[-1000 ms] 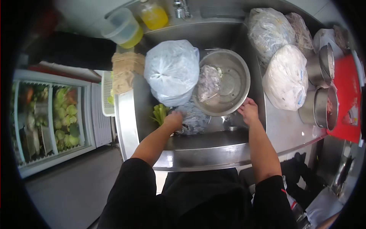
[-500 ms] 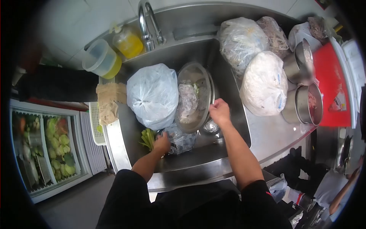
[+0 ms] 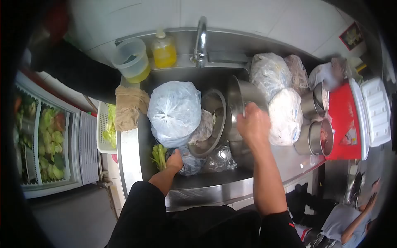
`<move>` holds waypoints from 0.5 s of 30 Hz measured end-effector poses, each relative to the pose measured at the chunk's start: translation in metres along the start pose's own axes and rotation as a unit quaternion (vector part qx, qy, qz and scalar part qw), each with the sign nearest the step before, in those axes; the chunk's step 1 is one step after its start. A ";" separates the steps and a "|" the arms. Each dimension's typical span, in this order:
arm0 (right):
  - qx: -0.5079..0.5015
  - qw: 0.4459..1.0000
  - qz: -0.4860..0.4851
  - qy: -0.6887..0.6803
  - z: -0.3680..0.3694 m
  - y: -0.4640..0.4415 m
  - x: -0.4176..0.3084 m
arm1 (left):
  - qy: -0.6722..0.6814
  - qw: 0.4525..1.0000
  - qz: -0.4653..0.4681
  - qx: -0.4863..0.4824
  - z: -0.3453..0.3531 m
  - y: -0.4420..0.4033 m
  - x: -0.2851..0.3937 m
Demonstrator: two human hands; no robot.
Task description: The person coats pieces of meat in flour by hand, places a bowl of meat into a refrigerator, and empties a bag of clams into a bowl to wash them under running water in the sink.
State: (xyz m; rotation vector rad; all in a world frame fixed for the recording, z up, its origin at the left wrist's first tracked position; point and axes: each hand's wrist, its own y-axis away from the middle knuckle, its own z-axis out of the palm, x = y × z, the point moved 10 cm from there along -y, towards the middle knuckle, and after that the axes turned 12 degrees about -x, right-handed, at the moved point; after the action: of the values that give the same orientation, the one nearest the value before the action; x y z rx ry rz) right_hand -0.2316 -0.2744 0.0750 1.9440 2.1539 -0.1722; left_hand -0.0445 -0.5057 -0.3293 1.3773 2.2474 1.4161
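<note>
My right hand is closed on the rim of a metal bowl, which stands tilted nearly on edge at the sink's right side. My left hand grips dark plastic beside green stalks at the sink's lower left. Right of that hand lies a thin plastic bag. Above it sits a large, knotted, whitish bag. Between that bag and the metal bowl, a translucent bowl leans with a bagged item in it. Clear crumpled plastic lies below.
The faucet, a soap bottle and a plastic tub line the back. A cloth hangs at left. Filled bags and metal pots stand at right. Another person is at lower right, and a dark sleeve reaches in from upper left.
My right hand has lifted the metal bowl away from the translucent one, to the right, and tipped it up. My left hand stays by the stalks. The camera view has shifted.
</note>
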 end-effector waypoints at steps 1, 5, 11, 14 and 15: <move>0.015 1.000 -0.011 0.007 -0.019 0.005 -0.006 | 0.024 1.000 -0.010 0.001 -0.002 -0.004 -0.004; 0.071 0.997 -0.027 0.025 -0.102 0.033 -0.012 | 0.038 0.998 -0.002 -0.041 -0.004 -0.003 -0.001; 0.158 0.982 -0.030 -0.097 -0.181 0.066 0.029 | -0.032 0.977 0.160 -0.140 -0.012 0.025 0.045; 0.158 0.963 -0.036 -0.214 -0.178 0.072 0.048 | 0.043 0.968 0.173 -0.177 -0.015 0.042 0.057; 0.156 0.959 -0.041 -0.234 -0.174 0.072 0.050 | 0.017 0.969 0.168 -0.178 -0.021 0.050 0.063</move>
State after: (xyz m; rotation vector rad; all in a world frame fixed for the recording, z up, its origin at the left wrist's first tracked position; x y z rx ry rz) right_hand -0.1809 -0.1763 0.2351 1.7278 1.9682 -0.9372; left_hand -0.0610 -0.4645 -0.2592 1.6608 1.7126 1.8478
